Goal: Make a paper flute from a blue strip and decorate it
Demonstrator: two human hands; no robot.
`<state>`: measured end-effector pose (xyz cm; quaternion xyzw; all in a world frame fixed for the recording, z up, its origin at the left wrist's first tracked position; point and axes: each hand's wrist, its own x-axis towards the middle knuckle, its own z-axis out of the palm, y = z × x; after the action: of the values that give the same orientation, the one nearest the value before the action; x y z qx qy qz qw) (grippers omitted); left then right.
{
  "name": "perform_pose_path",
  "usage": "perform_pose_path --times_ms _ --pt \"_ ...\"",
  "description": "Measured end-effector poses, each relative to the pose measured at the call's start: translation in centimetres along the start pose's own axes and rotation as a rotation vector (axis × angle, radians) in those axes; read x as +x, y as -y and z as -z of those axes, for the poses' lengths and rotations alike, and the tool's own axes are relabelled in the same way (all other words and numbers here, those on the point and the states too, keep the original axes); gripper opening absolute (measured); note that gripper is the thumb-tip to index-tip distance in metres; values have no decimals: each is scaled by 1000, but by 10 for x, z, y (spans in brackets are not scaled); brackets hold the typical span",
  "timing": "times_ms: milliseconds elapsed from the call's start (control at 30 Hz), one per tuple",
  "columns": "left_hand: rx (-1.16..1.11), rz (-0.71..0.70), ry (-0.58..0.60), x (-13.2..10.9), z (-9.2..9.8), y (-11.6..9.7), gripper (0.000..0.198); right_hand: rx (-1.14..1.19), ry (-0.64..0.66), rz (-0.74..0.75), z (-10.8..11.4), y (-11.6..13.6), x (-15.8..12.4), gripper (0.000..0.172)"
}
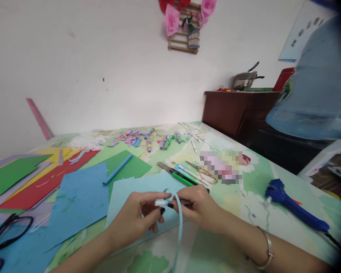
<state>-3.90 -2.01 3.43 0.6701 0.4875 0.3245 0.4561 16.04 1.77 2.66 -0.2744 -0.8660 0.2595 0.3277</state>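
My left hand pinches a short white tube between thumb and fingers. A narrow light blue strip loops from the tube's right end and hangs down towards the table's front edge. At that end, my right hand is closed on the strip, its fingertips almost meeting the left ones. A dark slim piece shows under the right fingers; I cannot tell what it is. Below both hands lies a light blue sheet. Just beyond are a green utility knife, gold-handled scissors and a white stick.
A blue glue gun lies at right. Coloured foam sheets, a blue roll and black-handled scissors are at left. Small scraps and patterned beaded pieces lie at the back. A water bottle stands beyond the right edge.
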Motion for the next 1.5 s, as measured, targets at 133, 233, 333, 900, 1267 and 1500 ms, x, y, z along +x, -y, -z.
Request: perform_pose_path --times_ms 133,233,333,900,1267,1500 --pt "-174 76 85 4 -1 4 23 61 -25 -51 2 1 0 34" --pt "-216 131 105 4 -7 6 30 92 -62 -121 1 0 0 32" --pt "-192 183 149 1 -12 5 39 46 -126 -180 0 -3 1 31" --pt "-290 64 88 -13 -2 -18 45 -146 -21 -38 -6 -16 -1 27" --pt "-306 59 -187 4 16 -6 50 -102 71 25 -3 -5 -2 24" --pt "-240 79 -171 12 22 5 51 -62 18 65 -1 -2 -2 20"
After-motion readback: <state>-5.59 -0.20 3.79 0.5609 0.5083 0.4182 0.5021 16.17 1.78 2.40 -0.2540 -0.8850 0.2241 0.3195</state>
